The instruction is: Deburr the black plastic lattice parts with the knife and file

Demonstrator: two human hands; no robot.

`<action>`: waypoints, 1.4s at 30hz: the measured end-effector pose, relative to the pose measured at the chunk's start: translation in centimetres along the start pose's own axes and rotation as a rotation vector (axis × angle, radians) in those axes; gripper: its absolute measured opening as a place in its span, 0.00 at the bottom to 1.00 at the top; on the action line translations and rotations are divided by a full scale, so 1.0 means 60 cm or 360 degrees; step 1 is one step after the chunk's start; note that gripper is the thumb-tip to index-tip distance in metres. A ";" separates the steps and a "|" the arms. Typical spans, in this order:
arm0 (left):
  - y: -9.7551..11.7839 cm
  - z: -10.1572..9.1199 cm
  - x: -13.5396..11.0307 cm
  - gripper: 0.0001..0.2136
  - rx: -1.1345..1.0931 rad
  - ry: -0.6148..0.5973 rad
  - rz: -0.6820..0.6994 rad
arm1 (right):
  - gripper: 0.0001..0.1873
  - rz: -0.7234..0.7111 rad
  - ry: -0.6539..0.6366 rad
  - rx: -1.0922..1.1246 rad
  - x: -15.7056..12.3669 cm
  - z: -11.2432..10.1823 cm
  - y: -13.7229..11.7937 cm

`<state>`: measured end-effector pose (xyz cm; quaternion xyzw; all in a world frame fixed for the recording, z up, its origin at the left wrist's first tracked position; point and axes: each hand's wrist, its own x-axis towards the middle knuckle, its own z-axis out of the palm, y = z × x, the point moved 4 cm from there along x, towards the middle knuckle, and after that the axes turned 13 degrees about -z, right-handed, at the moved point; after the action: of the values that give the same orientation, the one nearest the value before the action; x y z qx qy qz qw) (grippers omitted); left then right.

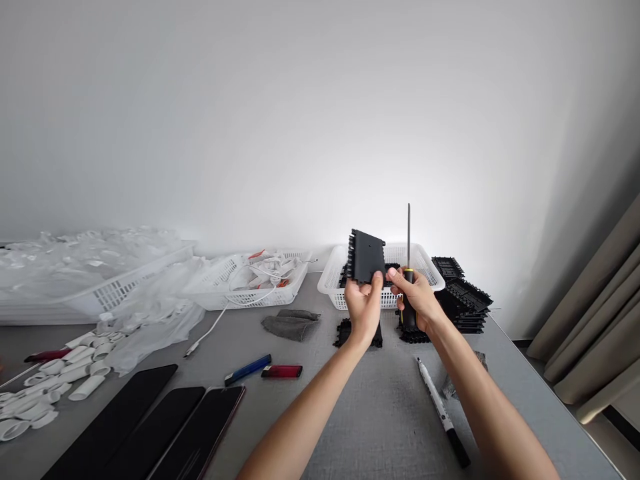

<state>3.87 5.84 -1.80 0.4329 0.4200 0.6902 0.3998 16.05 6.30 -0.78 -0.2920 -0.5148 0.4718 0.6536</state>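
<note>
My left hand [363,308] is closed on the lower edge of a flat black plastic part [367,256] with toothed sides, held upright above the grey table [380,413]. My right hand [417,299] grips a screwdriver [409,267] by its black and yellow handle, shaft pointing straight up, and its thumb and forefinger touch the part's lower right corner. Another black part [345,331] lies on the table just under my left hand.
A white basket [430,270] with black parts stands behind the hands; a stack of black parts [463,300] lies to its right. A marker [443,412], grey cloth [291,324], red lighter [281,371], blue lighter [247,369], three dark phones [150,427], white tube pieces [60,380] and cable baskets [250,280] lie left.
</note>
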 end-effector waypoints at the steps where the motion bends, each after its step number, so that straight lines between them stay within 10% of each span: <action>1: -0.003 0.006 -0.007 0.15 0.0019 -0.0088 -0.0016 | 0.26 0.0007 -0.0011 0.0026 -0.001 0.001 0.001; 7: 0.007 0.016 -0.023 0.14 0.0207 -0.0290 0.0328 | 0.24 0.0171 -0.0114 0.0424 0.009 -0.016 0.008; 11: 0.018 -0.011 0.016 0.33 0.0090 -0.0209 0.0569 | 0.22 0.0289 -0.0199 0.0587 0.015 -0.025 0.011; 16: 0.035 -0.030 0.062 0.55 0.0099 -0.0718 0.0410 | 0.20 0.0449 -0.0410 0.0626 0.009 -0.023 0.022; 21: 0.049 -0.036 0.059 0.39 0.0169 -0.0856 0.0302 | 0.20 0.0602 -0.0662 0.0545 0.000 -0.023 0.033; 26: 0.043 -0.045 0.060 0.17 0.0190 -0.0749 0.0541 | 0.21 0.0345 -0.0639 0.0081 0.007 -0.030 0.024; 30: 0.034 -0.059 0.077 0.19 0.0355 -0.0599 0.0630 | 0.28 -0.0014 -0.0458 -0.0600 0.018 -0.058 -0.010; 42: 0.043 -0.077 0.090 0.23 0.0393 -0.0298 0.0655 | 0.27 -0.0466 -0.0874 -0.1594 -0.014 -0.081 -0.119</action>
<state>-2.57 8.83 0.75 0.6168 0.3654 0.6574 0.2322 22.91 3.30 3.60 -0.3582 -0.8602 0.1344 0.3373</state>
